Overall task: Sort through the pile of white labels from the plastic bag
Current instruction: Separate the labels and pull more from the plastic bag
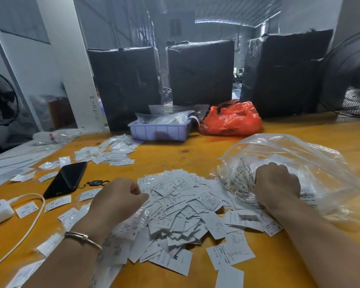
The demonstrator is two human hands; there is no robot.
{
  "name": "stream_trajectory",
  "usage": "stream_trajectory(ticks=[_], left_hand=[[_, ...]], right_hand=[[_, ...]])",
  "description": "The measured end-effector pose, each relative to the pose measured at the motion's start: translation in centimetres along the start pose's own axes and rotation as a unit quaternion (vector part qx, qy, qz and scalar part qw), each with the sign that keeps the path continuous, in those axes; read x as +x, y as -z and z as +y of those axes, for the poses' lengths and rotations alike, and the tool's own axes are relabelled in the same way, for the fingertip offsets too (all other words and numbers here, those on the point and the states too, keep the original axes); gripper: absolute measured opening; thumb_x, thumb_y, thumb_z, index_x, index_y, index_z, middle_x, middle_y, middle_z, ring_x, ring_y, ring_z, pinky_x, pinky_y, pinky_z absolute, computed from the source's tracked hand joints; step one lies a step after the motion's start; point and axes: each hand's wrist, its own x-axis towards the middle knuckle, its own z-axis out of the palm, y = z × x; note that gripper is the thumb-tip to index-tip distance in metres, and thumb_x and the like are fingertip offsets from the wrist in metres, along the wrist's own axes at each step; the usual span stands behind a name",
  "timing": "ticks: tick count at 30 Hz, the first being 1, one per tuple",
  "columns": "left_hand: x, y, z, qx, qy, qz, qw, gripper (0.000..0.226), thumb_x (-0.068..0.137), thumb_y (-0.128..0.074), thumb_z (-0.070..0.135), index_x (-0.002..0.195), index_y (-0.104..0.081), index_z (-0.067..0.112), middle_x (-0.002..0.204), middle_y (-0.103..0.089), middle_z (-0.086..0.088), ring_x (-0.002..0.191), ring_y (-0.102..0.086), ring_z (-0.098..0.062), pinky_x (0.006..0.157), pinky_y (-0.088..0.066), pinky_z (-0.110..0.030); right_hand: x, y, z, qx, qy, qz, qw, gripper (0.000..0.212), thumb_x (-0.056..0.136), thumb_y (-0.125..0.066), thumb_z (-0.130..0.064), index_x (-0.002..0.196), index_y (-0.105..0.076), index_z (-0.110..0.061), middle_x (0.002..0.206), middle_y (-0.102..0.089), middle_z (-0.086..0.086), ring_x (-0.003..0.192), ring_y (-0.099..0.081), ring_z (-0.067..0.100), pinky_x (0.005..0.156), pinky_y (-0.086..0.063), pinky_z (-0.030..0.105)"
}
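Three black-wrapped bales stand upright along the far edge of the yellow table, with a fan at the far right. Nearer, the clear plastic bag lies on the right side of the table, billowed up, its long axis running left to right and its mouth pointing left toward the pile of white labels. That pile spreads across the middle of the table between both forearms, its long axis running roughly from near left to far right; the slips lie at all angles, some showing S, M, L or XL. A red bag and a lilac tray sit behind. A black phone lies left of the pile, pointing away and to the right. The right hand is clenched on the bag's lower edge. The left hand, fingers curled, rests at the pile's left edge; whether it pinches a label, I cannot tell.
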Motion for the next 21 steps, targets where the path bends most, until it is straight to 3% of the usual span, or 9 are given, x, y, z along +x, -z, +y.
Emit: stream_trajectory(ticks=[5,9,14,18,21], left_hand=[[-0.5,-0.7,0.6,-0.059,-0.078,0.049,0.994,0.018,0.088,-0.066,0.043,0.075,-0.06,0.033,0.09,-0.054,0.017,0.085,-0.052,-0.003,0.067,-0.039,-0.029],[-1.0,-1.5,1.3,-0.084,-0.169,0.016,0.982,0.013,0.085,-0.07,0.04,0.075,-0.063,0.035,0.092,-0.058,0.018,0.091,-0.052,0.002,0.073,-0.04,-0.027],[-1.1,-2.0,1.4,-0.099,-0.198,-0.023,0.975,0.012,0.085,-0.071,0.039,0.076,-0.064,0.038,0.094,-0.061,0.019,0.096,-0.053,0.0,0.085,-0.047,-0.031],[-1.1,-2.2,1.4,-0.112,-0.206,-0.052,0.971,0.006,0.083,-0.074,0.039,0.082,-0.069,0.036,0.097,-0.062,0.021,0.099,-0.054,0.002,0.09,-0.048,-0.032],[-0.9,-2.5,1.5,-0.105,-0.22,-0.091,0.965,0.022,0.077,-0.078,0.047,0.096,-0.07,0.04,0.105,-0.062,0.027,0.106,-0.053,0.006,0.093,-0.045,-0.026]], right_hand=[[0.2,-0.6,0.2,-0.002,-0.008,0.015,1.0,0.033,0.091,-0.042,-0.012,0.124,-0.048,-0.013,0.124,-0.046,0.01,0.117,-0.042,0.03,0.09,-0.038,0.04],[0.4,-0.8,0.4,-0.009,0.003,0.012,1.0,0.026,0.09,-0.046,-0.011,0.113,-0.057,-0.015,0.113,-0.053,0.006,0.111,-0.048,0.028,0.088,-0.037,0.037],[0.6,-0.7,0.4,0.015,-0.002,0.025,1.0,0.022,0.086,-0.049,-0.005,0.099,-0.064,-0.015,0.101,-0.06,0.005,0.094,-0.058,0.028,0.081,-0.035,0.033],[0.6,-0.8,0.5,0.03,0.008,0.019,0.999,0.018,0.085,-0.049,-0.003,0.092,-0.059,-0.016,0.091,-0.058,0.003,0.079,-0.052,0.026,0.077,-0.031,0.031],[0.6,-0.7,0.5,0.055,0.013,0.015,0.998,0.016,0.086,-0.047,-0.003,0.092,-0.053,-0.017,0.094,-0.06,0.002,0.079,-0.05,0.025,0.076,-0.032,0.031]])
